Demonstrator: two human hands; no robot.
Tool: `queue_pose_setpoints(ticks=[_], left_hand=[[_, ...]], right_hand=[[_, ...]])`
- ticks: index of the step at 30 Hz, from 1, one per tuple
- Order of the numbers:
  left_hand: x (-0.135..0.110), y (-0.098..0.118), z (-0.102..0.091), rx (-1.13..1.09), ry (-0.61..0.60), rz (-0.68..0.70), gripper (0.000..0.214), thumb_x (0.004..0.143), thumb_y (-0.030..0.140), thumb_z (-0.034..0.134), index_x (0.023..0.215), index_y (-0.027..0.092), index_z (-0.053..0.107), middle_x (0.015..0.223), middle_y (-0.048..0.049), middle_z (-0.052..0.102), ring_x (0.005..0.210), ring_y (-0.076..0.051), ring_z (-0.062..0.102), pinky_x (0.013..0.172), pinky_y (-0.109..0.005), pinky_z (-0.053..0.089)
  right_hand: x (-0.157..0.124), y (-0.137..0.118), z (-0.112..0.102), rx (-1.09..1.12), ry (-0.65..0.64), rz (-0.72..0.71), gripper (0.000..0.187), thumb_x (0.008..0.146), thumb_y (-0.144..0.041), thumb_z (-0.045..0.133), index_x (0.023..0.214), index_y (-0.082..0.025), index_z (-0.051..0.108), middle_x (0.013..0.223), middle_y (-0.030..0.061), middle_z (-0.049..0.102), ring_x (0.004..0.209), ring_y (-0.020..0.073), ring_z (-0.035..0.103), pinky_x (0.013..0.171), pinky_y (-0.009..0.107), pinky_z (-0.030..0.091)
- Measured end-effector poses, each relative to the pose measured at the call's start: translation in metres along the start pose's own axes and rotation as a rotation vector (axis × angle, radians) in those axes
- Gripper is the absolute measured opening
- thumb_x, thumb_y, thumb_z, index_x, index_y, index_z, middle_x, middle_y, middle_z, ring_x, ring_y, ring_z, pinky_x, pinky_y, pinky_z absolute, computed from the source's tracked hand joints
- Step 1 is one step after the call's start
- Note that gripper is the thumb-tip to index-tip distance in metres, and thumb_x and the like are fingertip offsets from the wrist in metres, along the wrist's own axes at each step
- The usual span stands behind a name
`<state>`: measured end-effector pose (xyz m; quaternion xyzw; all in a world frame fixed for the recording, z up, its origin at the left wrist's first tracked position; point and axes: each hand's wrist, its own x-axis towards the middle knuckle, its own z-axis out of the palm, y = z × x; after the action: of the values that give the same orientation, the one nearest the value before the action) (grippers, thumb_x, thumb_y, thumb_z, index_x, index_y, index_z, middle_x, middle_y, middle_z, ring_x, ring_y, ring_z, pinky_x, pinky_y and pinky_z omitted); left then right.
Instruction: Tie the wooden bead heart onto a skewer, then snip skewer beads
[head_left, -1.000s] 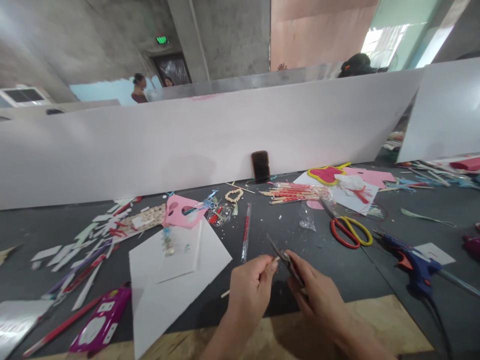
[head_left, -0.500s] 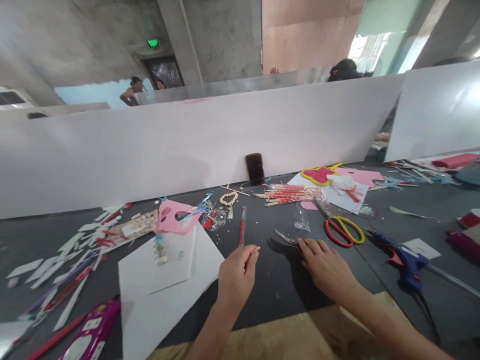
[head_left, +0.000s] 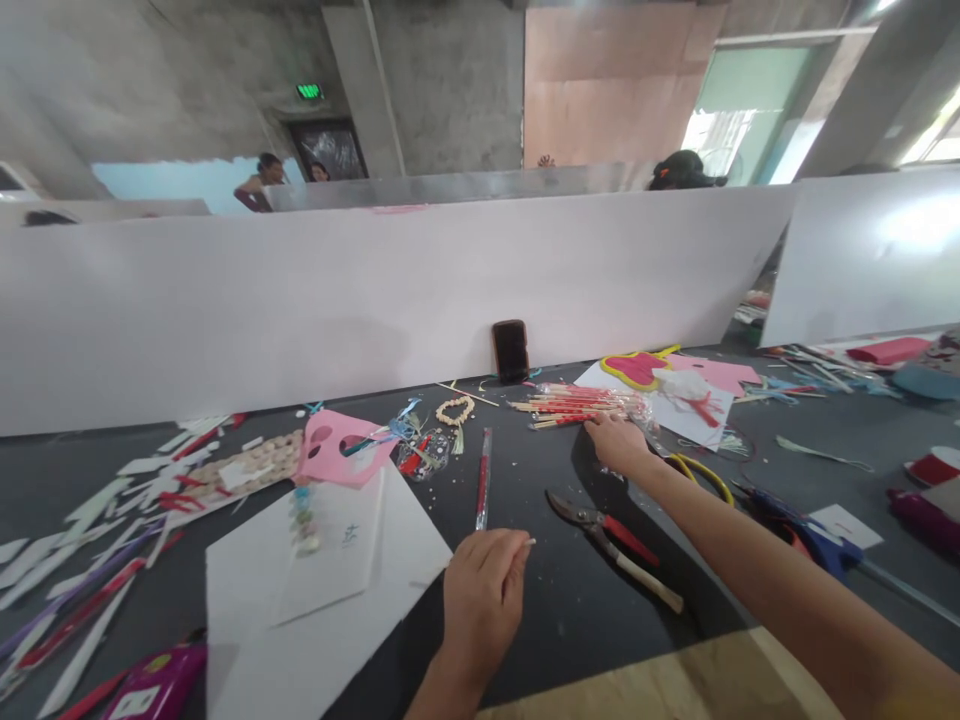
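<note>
My left hand (head_left: 484, 590) is closed, and the tip of a small pale stick-like piece (head_left: 532, 541) pokes out between thumb and forefinger. Just beyond it lies a red strip in a clear sleeve (head_left: 484, 480). My right hand (head_left: 619, 445) reaches palm down over a small clear plastic bag (head_left: 616, 475), close to the bundle of red-and-wood sticks (head_left: 577, 402); its fingertips are hidden. Pruning shears (head_left: 607, 535) with one red and one pale handle rest on the black table between my hands, touched by neither.
At left are white paper (head_left: 247, 600), a pink cutout (head_left: 345, 445), loose strips and a purple tool (head_left: 161, 680). A heart-shaped bead loop (head_left: 455, 410) and a dark phone (head_left: 511, 350) stand further back. Yellow-handled scissors (head_left: 705, 478) and a blue glue gun (head_left: 806, 530) lie right.
My right hand has left the pruning shears and moved forward to the small plastic bag by the sticks. The shears now lie fully uncovered. My left hand stays closed on the pale piece.
</note>
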<state>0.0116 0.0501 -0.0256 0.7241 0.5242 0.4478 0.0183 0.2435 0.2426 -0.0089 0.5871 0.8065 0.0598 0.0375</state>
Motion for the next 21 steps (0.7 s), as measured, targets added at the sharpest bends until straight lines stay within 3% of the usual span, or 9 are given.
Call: queue_pose_setpoints(ticks=[9, 21], left_hand=[[0.001, 0.000, 0.004, -0.065, 0.054, 0.020, 0.014, 0.085, 0.014, 0.052, 0.090, 0.021, 0.062, 0.080, -0.0015, 0.070, 0.071, -0.016, 0.062, 0.068, -0.029, 0.048], [-0.001, -0.004, 0.007, -0.059, 0.040, 0.003, 0.014, 0.085, 0.013, 0.052, 0.090, 0.021, 0.061, 0.080, -0.0011, 0.070, 0.073, -0.017, 0.063, 0.070, -0.030, 0.049]], right_hand=[[0.032, 0.005, 0.007, -0.025, -0.055, 0.079, 0.032, 0.089, -0.033, 0.053, 0.116, -0.017, 0.054, 0.117, 0.0082, 0.056, 0.098, 0.0194, 0.057, 0.083, 0.041, 0.049], [0.043, 0.003, 0.001, 0.060, -0.097, 0.144, 0.032, 0.089, -0.034, 0.053, 0.116, -0.017, 0.054, 0.116, 0.0078, 0.057, 0.097, 0.0190, 0.058, 0.081, 0.040, 0.050]])
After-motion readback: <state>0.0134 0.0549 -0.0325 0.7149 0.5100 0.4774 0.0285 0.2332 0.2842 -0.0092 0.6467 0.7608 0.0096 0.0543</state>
